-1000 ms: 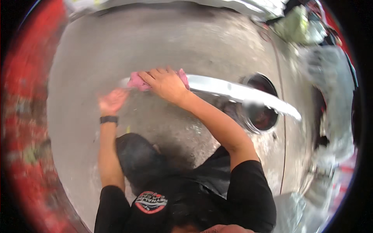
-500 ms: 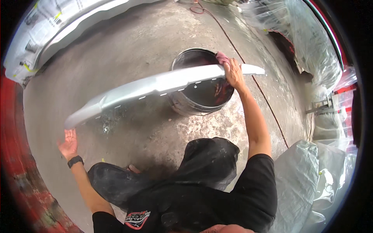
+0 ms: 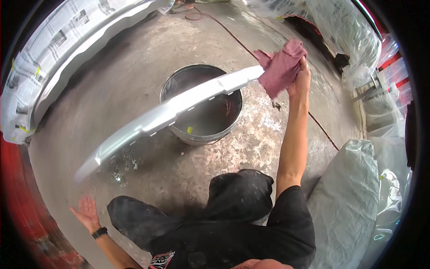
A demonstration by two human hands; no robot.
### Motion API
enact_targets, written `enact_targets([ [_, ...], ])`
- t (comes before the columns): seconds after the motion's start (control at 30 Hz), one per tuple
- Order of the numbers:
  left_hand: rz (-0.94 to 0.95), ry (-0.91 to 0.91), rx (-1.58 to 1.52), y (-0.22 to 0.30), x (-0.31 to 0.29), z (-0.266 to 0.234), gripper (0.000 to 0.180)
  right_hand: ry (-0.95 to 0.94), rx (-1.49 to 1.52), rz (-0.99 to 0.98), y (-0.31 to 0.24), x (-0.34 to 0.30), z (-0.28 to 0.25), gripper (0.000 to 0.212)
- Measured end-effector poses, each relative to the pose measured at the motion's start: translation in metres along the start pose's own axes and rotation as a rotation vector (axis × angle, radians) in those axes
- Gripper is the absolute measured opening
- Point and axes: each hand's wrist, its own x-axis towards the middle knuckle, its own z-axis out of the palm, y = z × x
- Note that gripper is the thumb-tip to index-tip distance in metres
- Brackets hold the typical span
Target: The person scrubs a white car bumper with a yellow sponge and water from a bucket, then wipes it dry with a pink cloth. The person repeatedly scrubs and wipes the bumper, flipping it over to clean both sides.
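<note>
A long, curved silver-grey trim piece, like a car bumper strip (image 3: 179, 102), crosses over the mouth of a dark round drum (image 3: 195, 138). Its left end reaches well past the drum and looks blurred. My right hand (image 3: 301, 81) grips a crumpled pink cloth (image 3: 281, 74) at the strip's right end, and the cloth hides that end. Whether cloth and strip touch, I cannot tell. Below the strip's left end my left hand (image 3: 87, 213) is held palm up, fingers spread, apart from the strip and holding nothing.
A panel masked with newspaper (image 3: 67, 40) curves along the upper left. Plastic sheeting (image 3: 331, 27) drapes a red vehicle at the upper right. More greyish plastic (image 3: 347, 193) stands by my right side. A thin hose (image 3: 228, 32) runs across the stained concrete floor (image 3: 134, 58).
My right hand has moved right and slightly up, and the bunched cloth now hangs spread out. My left hand has dropped away from the strip's left end. The whole view has shifted.
</note>
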Motion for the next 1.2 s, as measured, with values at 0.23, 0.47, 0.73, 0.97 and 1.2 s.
enact_targets([
  [0.23,0.609,-0.808,0.613,-0.016,-0.106,0.165,0.06,-0.351,0.163,0.058,-0.01,0.003,0.147,0.041],
  [0.47,0.696,-1.339,0.493,-0.095,-0.271,0.363,0.042,-0.415,0.34,0.326,0.051,-0.047,0.225,0.032],
  [0.73,0.515,-1.427,0.505,-0.086,-0.289,0.398,0.031,-0.52,-0.036,0.16,0.072,-0.008,0.151,0.041],
  [0.97,0.077,-1.893,0.378,-0.078,-0.318,0.458,0.031,-0.781,0.855,0.54,0.115,-0.002,0.103,0.107],
  [1.2,0.903,-1.553,0.763,-0.115,-0.282,0.52,0.044,-0.429,0.796,0.304,0.064,-0.032,0.184,0.068],
])
